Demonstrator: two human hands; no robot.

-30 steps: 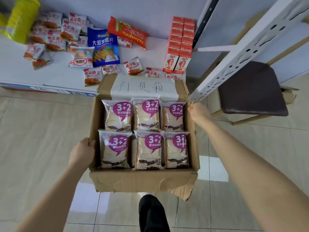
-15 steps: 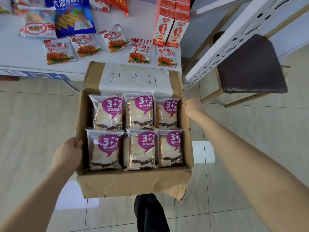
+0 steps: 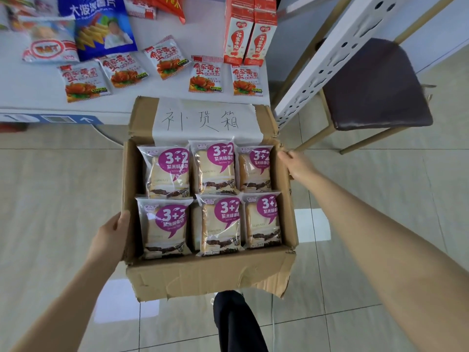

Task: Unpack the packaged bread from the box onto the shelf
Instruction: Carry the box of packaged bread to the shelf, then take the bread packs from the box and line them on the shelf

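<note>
An open cardboard box [image 3: 203, 275] is held above the tiled floor, a handwritten paper label on its far flap. Inside lie several clear bread packs [image 3: 167, 171] with purple "3+2" bubbles, in two rows of three. My left hand [image 3: 111, 237] grips the box's left wall near the front, thumb over the rim. At the far corner of the right wall my right hand [image 3: 297, 166] grips the rim. The white shelf [image 3: 30, 95] lies just beyond the box's far flap.
The shelf holds small orange-and-white snack packets [image 3: 205, 77], a blue chip bag [image 3: 101, 29] and red-white drink cartons [image 3: 248, 39]. A white perforated shelf post [image 3: 337, 54] slants at the right, with a dark-seated chair [image 3: 375, 85] behind it. My dark-trousered leg [image 3: 236, 323] is below the box.
The view has closed in on the shelf, whose front edge now sits right at the box's far flap. Both hands keep the same hold on the box walls.
</note>
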